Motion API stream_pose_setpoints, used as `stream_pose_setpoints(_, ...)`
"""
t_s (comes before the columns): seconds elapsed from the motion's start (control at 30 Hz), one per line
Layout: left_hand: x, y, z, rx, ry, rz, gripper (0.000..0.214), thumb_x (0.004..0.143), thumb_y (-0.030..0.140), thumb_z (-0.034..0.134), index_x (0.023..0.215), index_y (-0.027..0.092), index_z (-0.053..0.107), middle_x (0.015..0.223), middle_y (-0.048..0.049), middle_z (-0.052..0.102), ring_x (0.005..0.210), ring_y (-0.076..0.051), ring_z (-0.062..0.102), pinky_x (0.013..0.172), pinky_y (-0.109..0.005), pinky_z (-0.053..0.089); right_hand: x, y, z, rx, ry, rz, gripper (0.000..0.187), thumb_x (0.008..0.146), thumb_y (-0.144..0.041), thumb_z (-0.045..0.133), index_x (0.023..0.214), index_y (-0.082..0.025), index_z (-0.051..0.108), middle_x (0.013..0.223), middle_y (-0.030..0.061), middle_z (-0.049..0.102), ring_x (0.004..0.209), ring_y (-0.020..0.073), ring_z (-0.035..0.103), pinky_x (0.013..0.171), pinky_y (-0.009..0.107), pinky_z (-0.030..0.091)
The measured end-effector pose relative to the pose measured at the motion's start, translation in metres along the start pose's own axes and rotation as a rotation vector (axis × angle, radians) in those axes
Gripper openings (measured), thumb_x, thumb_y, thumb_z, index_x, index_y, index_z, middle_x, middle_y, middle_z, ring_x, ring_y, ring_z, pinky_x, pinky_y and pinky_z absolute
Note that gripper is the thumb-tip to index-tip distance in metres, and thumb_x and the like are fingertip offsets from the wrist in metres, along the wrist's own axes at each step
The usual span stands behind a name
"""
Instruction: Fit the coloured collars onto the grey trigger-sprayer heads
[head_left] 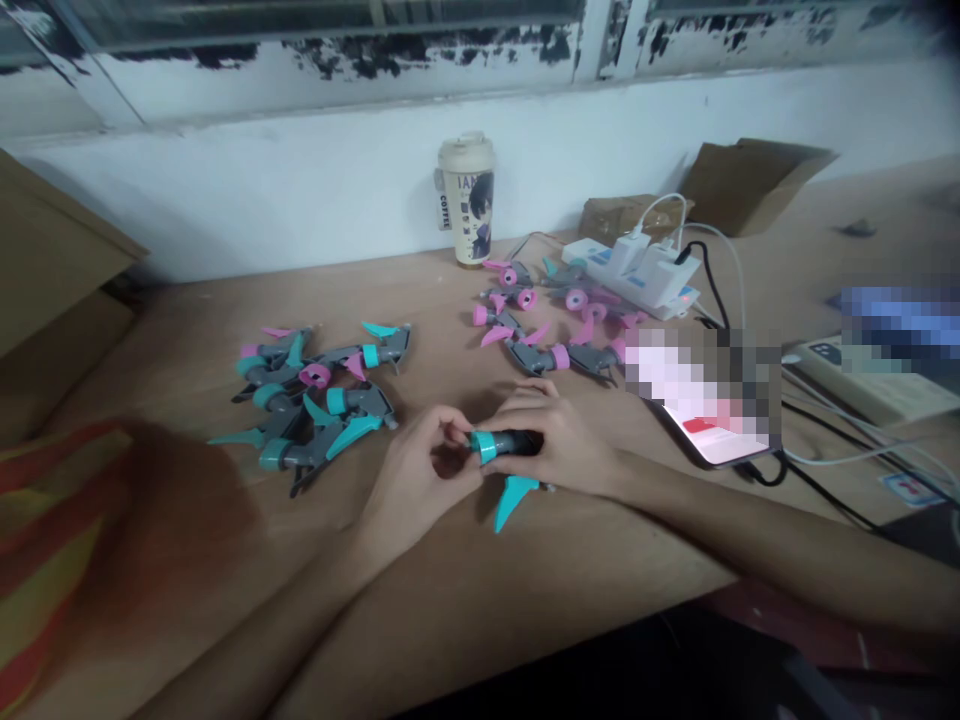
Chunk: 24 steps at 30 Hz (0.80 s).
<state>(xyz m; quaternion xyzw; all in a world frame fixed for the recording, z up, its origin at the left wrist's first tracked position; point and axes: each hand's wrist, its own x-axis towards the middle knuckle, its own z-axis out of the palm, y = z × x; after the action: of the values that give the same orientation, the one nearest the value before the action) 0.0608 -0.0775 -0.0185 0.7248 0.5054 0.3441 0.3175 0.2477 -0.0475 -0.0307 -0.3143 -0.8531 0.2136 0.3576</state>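
Wrapped around the grey body of a trigger spray head (514, 443), my right hand (559, 435) keeps it on its side above the table. The spray head's teal collar faces left, and its teal trigger sticks out below the fingers. My left hand (431, 465) is closed in a pinch at the collar's end; whatever its fingertips hold is hidden. To the left lies a loose pile of grey spray heads (281, 400) with teal or pink collars and triggers. Behind my right hand is another group of spray heads (536, 355), mostly pink and grey.
A lidded coffee cup (469, 205) stands by the wall. On the right are a power strip (637, 270) with plugs and cables, a lit phone (720, 435) and a pale box (870, 385). Cardboard (52, 250) stands at the left, above a red-and-yellow item (52, 550).
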Motion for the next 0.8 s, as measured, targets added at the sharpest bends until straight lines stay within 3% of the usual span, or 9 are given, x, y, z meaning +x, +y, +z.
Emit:
stream_pose_setpoints(0.1,-0.003,0.002,0.001,0.222,0.116,0.084,0.007,0.073,0.016,0.059,0.076,0.019,0.053,0.075,0.0019,0.055,0.067,-0.011,0.054,0.059,-0.021,0.044,-0.001,-0.001,0.001,-0.067,0.056,0.008,0.021,0.074,-0.037,0.069,0.091,-0.026,0.068,0.083,-0.0012,0.069,0.085,0.0156,0.061,0.095,0.039,0.029)
stream_pose_setpoints(0.23,-0.009,0.004,0.004,0.409,0.163,0.198,0.007,0.078,0.016,0.055,0.075,0.02,0.059,0.074,0.0026,0.058,0.065,-0.01,0.055,0.062,-0.022,0.042,-0.002,-0.002,0.004,-0.14,0.089,0.019,0.025,0.073,-0.037,0.069,0.094,-0.024,0.067,0.084,-0.0002,0.069,0.084,0.0172,0.06,0.096,0.04,0.03)
stream_pose_setpoints(0.43,-0.01,0.005,0.005,0.513,0.178,0.148,0.007,0.076,0.016,0.056,0.072,0.02,0.06,0.07,0.003,0.058,0.063,-0.011,0.054,0.058,-0.022,0.039,-0.003,-0.005,0.005,-0.138,0.1,0.049,0.027,0.071,-0.034,0.072,0.096,-0.025,0.067,0.088,-0.0006,0.07,0.087,0.0178,0.061,0.096,0.041,0.03)
stream_pose_setpoints(0.53,-0.004,0.002,-0.003,0.404,0.211,0.045,0.008,0.077,0.02,0.056,0.071,0.019,0.06,0.072,0.002,0.058,0.063,-0.011,0.054,0.06,-0.023,0.041,-0.002,-0.006,0.001,-0.089,0.12,0.095,0.028,0.071,-0.038,0.071,0.095,-0.025,0.066,0.089,-0.0008,0.07,0.089,0.0176,0.062,0.097,0.041,0.031)
stream_pose_setpoints(0.6,0.002,-0.002,-0.009,0.201,0.214,-0.053,0.011,0.079,0.025,0.054,0.072,0.018,0.061,0.073,0.0011,0.059,0.062,-0.011,0.054,0.059,-0.023,0.043,-0.001,-0.005,-0.001,-0.02,0.155,0.14,0.028,0.071,-0.04,0.071,0.094,-0.024,0.066,0.091,-0.0008,0.071,0.088,0.0176,0.063,0.097,0.041,0.033)
stream_pose_setpoints(0.7,0.008,-0.004,-0.015,-0.188,0.097,-0.221,0.017,0.08,0.031,0.055,0.075,0.016,0.06,0.063,0.0015,0.057,0.055,-0.011,0.053,0.053,-0.022,0.045,0.0,-0.002,-0.002,0.116,0.181,0.209,0.029,0.071,-0.04,0.071,0.094,-0.023,0.065,0.095,0.0006,0.07,0.088,0.0178,0.063,0.09,0.037,0.042)
stream_pose_setpoints(0.8,0.009,-0.001,-0.015,-0.376,-0.02,-0.276,0.018,0.08,0.032,0.056,0.076,0.015,0.062,0.056,0.0033,0.051,0.052,-0.009,0.049,0.049,-0.02,0.042,0.0,0.001,-0.002,0.226,0.162,0.211,0.031,0.071,-0.039,0.071,0.097,-0.023,0.064,0.097,0.0019,0.068,0.09,0.0176,0.063,0.082,0.034,0.047)
